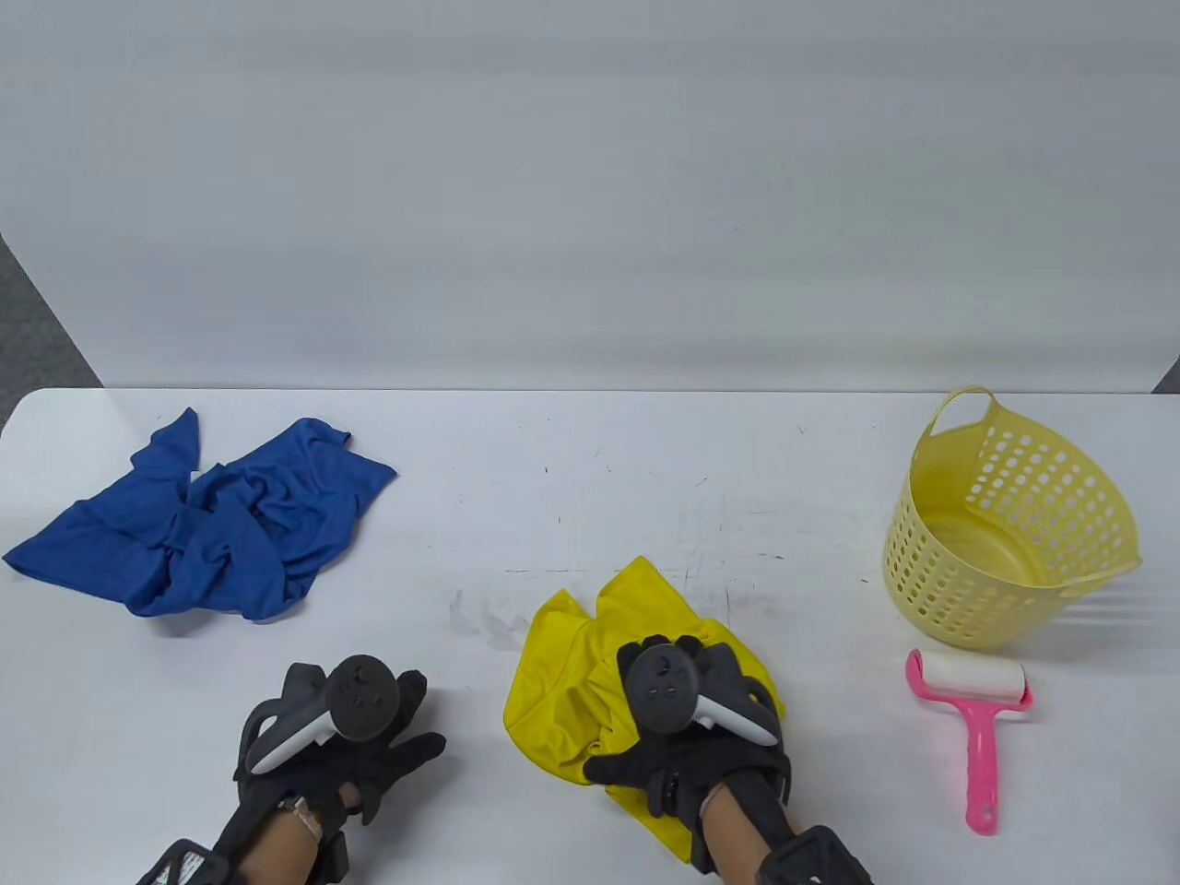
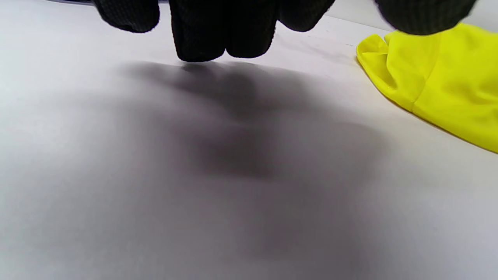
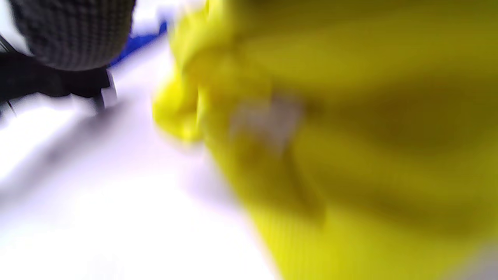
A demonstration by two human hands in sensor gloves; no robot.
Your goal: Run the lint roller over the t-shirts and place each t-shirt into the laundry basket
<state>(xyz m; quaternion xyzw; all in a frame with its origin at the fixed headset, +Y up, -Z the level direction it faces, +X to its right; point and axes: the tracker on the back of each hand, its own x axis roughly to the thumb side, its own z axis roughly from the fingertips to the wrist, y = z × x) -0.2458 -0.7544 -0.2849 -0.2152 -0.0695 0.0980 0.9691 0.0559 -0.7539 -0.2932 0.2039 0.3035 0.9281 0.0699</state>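
The yellow laundry basket (image 1: 1009, 516) has nothing in it, so no shirt is put away yet. The pink lint roller (image 1: 975, 728) lies untouched on the surface (image 1: 590, 461), just in front of the basket. The right hand (image 1: 691, 728) sits on the bunched-up yellow t-shirt (image 1: 562, 673). Its grip may be closing on the cloth, but I cannot tell. The left hand (image 1: 341, 728) rests with loose fingers, holding nothing. The blue t-shirt (image 1: 198, 521) waits far to the left. Both shirts need rolling.
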